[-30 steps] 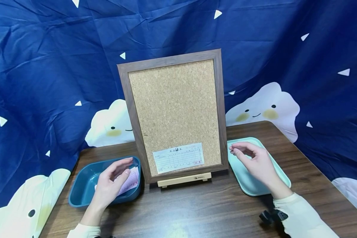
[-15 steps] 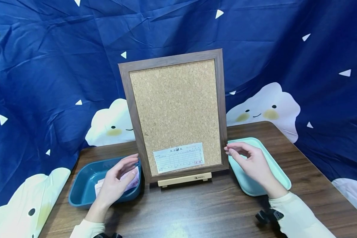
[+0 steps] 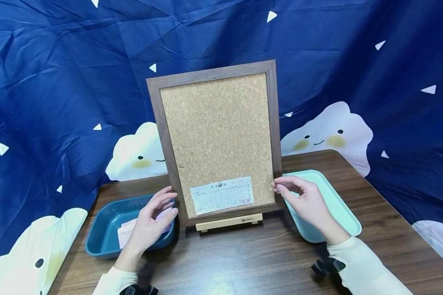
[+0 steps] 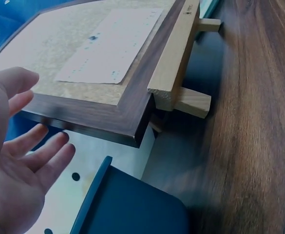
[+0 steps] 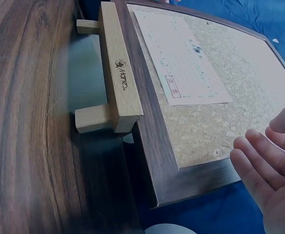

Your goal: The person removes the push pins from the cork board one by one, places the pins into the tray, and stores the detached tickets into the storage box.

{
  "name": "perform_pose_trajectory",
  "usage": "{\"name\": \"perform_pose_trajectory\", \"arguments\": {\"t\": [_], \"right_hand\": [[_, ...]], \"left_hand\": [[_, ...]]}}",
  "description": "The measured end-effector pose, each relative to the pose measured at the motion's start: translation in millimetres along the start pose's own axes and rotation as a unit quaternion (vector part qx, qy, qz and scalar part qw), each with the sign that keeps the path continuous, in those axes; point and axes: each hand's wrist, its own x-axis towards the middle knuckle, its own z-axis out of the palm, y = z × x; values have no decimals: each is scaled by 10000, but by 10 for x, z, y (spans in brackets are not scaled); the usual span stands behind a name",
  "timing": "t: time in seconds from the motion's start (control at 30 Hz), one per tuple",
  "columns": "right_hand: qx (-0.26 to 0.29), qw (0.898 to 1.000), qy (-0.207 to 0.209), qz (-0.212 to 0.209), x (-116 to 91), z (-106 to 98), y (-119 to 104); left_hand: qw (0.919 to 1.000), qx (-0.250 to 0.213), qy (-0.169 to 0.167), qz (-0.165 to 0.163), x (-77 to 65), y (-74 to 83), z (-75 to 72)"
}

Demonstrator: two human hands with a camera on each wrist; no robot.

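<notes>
A framed cork board [image 3: 218, 131] leans on a small wooden easel [image 3: 229, 222]. Near its bottom edge a printed paper form [image 3: 221, 196] is fixed with a dark pin at its top middle. My left hand [image 3: 147, 225] is beside the frame's lower left edge, fingers loosely bent and nothing in them; its fingertips come right up to the wood in the left wrist view. At the lower right edge is my right hand [image 3: 306, 200], its relaxed fingertips overlapping the frame, likewise holding nothing. In the right wrist view those fingers [image 5: 259, 165] lie close by the frame's side.
Left of the board stands a dark blue bin [image 3: 103, 229] with pink and white paper slips [image 3: 126, 231] inside, partly hidden by my left hand. A mint green tray [image 3: 336, 205] lies on the right. Behind the wooden table [image 3: 214, 262] hangs a blue curtain [image 3: 214, 37].
Both hands have moved inward toward the board: the left from over the bin to the frame's left edge, the right from over the tray to its right edge. Board and form stay put.
</notes>
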Motion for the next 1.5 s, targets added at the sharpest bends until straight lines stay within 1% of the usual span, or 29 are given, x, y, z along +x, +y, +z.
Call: {"name": "perform_pose_trajectory", "arguments": {"t": [0.23, 0.43, 0.87, 1.2, 1.37, 1.5], "right_hand": [[33, 9999, -105, 47, 8, 43, -20], [52, 9998, -170, 105, 17, 94, -29], [161, 9994, -311, -19, 50, 216, -34], [338, 9988, -360, -51, 54, 298, -13], [424, 9984, -376, -91, 71, 349, -24], [457, 9980, -442, -2, 85, 397, -37]], "left_hand": [[9999, 4, 128, -8, 35, -3, 37], [9997, 92, 175, -117, 46, -2, 76], [9991, 282, 160, -266, 93, -24, 180], [9986, 461, 162, -196, 137, -49, 239], [9988, 433, 132, -198, 156, -61, 271], [9991, 354, 110, -225, 167, -63, 292]]}}
